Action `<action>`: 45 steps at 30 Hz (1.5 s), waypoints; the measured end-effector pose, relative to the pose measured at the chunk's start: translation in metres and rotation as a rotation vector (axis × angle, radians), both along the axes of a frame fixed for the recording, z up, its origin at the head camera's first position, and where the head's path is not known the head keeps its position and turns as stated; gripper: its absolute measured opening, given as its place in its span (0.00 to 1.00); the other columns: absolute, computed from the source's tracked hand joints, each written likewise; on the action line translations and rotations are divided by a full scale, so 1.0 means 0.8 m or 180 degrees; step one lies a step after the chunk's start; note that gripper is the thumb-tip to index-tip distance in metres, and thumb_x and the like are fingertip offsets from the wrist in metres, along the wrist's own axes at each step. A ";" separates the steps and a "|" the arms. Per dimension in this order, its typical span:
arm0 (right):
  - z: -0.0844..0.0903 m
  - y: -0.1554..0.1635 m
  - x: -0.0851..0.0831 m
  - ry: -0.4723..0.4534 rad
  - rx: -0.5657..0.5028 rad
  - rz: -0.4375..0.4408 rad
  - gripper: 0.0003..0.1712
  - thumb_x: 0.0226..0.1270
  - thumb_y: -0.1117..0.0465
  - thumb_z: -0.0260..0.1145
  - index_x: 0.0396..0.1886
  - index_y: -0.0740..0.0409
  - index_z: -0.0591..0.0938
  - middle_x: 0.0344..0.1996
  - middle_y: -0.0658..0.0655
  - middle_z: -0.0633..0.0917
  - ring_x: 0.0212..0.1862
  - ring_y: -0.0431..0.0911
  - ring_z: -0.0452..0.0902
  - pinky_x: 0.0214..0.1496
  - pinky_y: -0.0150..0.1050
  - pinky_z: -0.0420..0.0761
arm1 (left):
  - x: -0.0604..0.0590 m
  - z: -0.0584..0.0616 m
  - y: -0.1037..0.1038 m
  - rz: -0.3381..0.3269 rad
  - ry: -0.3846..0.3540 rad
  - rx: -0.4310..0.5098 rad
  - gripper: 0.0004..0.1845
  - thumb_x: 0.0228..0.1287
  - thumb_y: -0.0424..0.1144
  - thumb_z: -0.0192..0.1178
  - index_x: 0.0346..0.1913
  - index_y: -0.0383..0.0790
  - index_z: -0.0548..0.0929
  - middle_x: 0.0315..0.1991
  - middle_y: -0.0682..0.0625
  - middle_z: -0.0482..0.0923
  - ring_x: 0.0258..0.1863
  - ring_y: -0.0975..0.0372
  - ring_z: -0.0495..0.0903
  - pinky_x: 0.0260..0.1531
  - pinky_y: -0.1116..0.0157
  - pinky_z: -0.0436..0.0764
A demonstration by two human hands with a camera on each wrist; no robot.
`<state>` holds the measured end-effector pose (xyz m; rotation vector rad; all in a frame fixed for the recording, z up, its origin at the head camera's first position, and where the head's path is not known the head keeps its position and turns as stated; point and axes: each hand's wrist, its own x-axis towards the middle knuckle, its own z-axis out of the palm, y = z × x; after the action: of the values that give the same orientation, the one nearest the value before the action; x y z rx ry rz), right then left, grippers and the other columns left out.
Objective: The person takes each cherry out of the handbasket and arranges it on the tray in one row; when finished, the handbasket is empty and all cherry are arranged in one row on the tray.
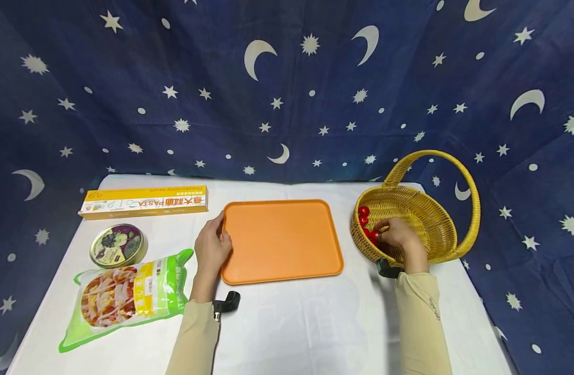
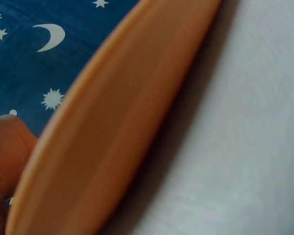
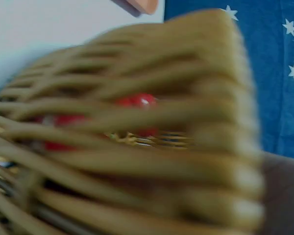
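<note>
An orange rectangular tray [image 1: 282, 239] lies on the white table. My left hand [image 1: 213, 246] grips its left rim, the thumb over the edge; in the left wrist view the tray's side [image 2: 103, 117] fills the middle and part of the hand [image 2: 10, 156] shows beyond the rim. My right hand [image 1: 399, 237] reaches into a yellow wicker basket [image 1: 427, 203], its fingers curled at a small red tomato. Several such tomatoes [image 1: 363, 211] lie along the basket's left inner wall. In the right wrist view the woven wall [image 3: 186, 112] hides the hand, with red tomatoes [image 3: 142, 101] glimpsed through gaps.
At the left stand a pasta box [image 1: 144, 202], a round tin [image 1: 118, 246] and a green food bag [image 1: 132, 294]. The basket's tall handle [image 1: 474, 208] arches up at the right. A dark blue cloth [image 1: 287, 104] with moons and stars hangs behind the table.
</note>
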<state>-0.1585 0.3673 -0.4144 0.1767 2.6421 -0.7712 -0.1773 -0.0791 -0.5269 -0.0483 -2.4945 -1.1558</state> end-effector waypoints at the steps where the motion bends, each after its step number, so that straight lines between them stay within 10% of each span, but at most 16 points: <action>1: -0.001 -0.001 0.000 -0.0015 -0.0062 -0.0049 0.19 0.59 0.71 0.63 0.49 0.76 0.78 0.46 0.72 0.81 0.43 0.56 0.76 0.44 0.44 0.76 | 0.000 0.000 -0.001 -0.0008 0.0014 -0.0001 0.30 0.50 0.26 0.58 0.62 0.32 0.79 0.45 0.35 0.82 0.39 0.43 0.80 0.37 0.47 0.74; 18: 0.021 -0.027 0.003 0.0888 -0.0067 -0.0932 0.26 0.61 0.63 0.67 0.57 0.72 0.75 0.47 0.73 0.78 0.48 0.63 0.74 0.48 0.53 0.74 | 0.014 0.004 -0.016 0.0192 -0.0149 0.0003 0.26 0.51 0.30 0.61 0.58 0.31 0.82 0.45 0.37 0.78 0.36 0.47 0.78 0.34 0.50 0.74; 28: 0.033 -0.100 0.001 0.1477 -0.1252 -0.1571 0.25 0.60 0.68 0.67 0.58 0.64 0.79 0.49 0.64 0.77 0.30 0.38 0.71 0.32 0.27 0.72 | 0.006 0.001 -0.008 0.0188 -0.0125 0.0061 0.26 0.51 0.29 0.61 0.57 0.32 0.82 0.44 0.39 0.77 0.34 0.51 0.77 0.32 0.54 0.73; 33: 0.012 -0.150 -0.010 0.1569 -0.1809 -0.1432 0.24 0.55 0.72 0.69 0.54 0.68 0.78 0.42 0.64 0.78 0.22 0.32 0.73 0.27 0.25 0.73 | 0.001 -0.003 0.001 0.0124 -0.0097 0.0048 0.26 0.50 0.29 0.61 0.57 0.31 0.82 0.43 0.39 0.77 0.33 0.52 0.76 0.31 0.55 0.73; 45: -0.063 -0.303 -0.046 0.1074 -0.1570 -0.0662 0.22 0.51 0.59 0.76 0.43 0.64 0.81 0.31 0.60 0.84 0.30 0.49 0.80 0.27 0.37 0.80 | -0.004 -0.007 0.002 0.0067 -0.0097 -0.0033 0.26 0.50 0.29 0.60 0.57 0.33 0.83 0.43 0.40 0.78 0.34 0.52 0.76 0.32 0.54 0.73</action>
<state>-0.1955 0.1252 -0.4645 0.1999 2.6569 -1.6175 -0.1804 -0.0775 -0.5323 -0.0072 -2.5216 -1.1433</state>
